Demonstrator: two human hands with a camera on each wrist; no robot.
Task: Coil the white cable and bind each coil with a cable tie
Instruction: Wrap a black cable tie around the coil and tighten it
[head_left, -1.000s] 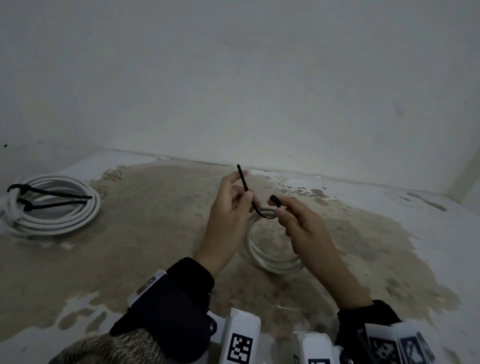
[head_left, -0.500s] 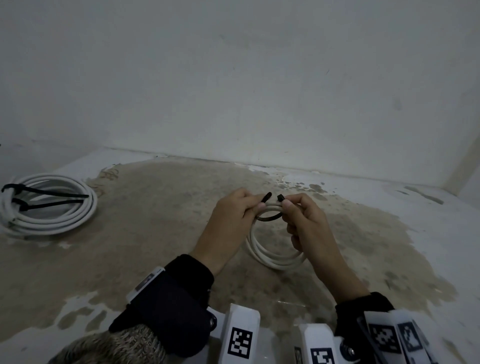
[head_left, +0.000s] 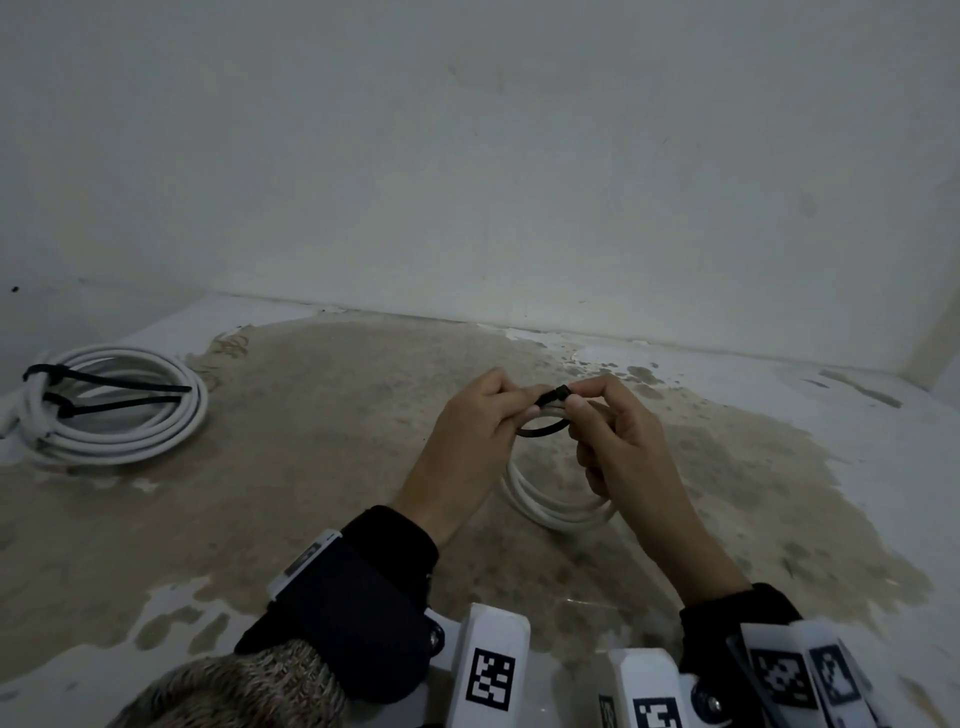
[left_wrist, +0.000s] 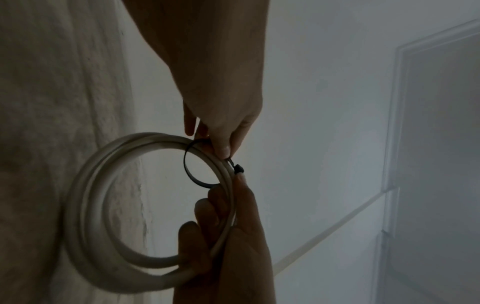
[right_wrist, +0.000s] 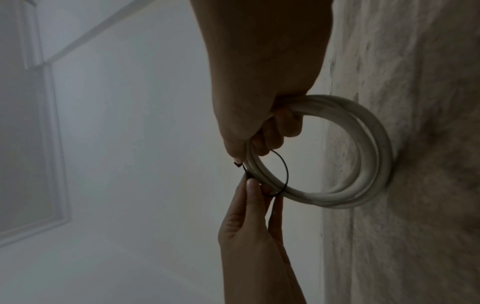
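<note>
Nearest, at lower frame edge: dark sleeves and white wrist mounts bearing square black-and-white markers.

Further out, both hands raised above stained floor. Left hand pinching one end of black cable tie between thumb and forefinger, remaining fingers curled in. Right hand pinching the tie's small square head at thumb and fingertip; lower fingers hooked through and around small white coil, carrying it. Fingertips of the two hands almost meeting at the head.

Tie looped once round the coil's upper strands, loop wide and slack, standing clear of the cable on the inner side. Whether the tail has entered the head: cannot tell. Coil of several turns, hanging below the hands, off the floor.

Wrist views agree: same slack dark loop over the strands, head just beyond the thumb tips.

Far left, on the floor near the wall: larger white coil, lying flat, bound by two black ties with long tails pointing right.

Beyond: plain pale wall.
</note>
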